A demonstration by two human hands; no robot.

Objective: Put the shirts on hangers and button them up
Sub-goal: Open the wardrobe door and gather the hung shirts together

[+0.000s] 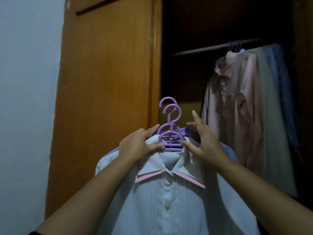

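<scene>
A white shirt (169, 200) with a pink-edged collar (169, 175) hangs on a purple hanger (171, 143), held up in front of an open wardrobe. Its front placket is closed at the one button (166, 206) that shows clearly. Directly behind it is a second shirt, blue-striped (228, 150), on its own purple hanger (166, 102); the two hooks stand one just behind the other, both free in the air, well below and to the left of the wardrobe rail (215, 47).

The left hand (138, 146) grips the left shoulder of the front hanger, thumb curled under the bar and fingers over the white cloth and the top of the hanger's arch. The right hand (201, 143) pinches the right end of the same hanger with its thumb and lower fingers, while its index finger (196, 117) points straight upward and the other fingers spread apart behind the hangers, touching the striped shirt's collar.

To the right, inside the dark wardrobe, a pink satin shirt (237, 107) hangs from the rail, with a pale shirt (267, 116) and a blue one (284, 90) close behind it; several purple hooks cluster on the rail, too blurred to count. The wardrobe's wooden door (105, 82) stands to the left of the held shirts, and beyond it a pale wall (25, 99).

Counted: two shirts in hand, two hangers under them, three shirts visible on the rail.
</scene>
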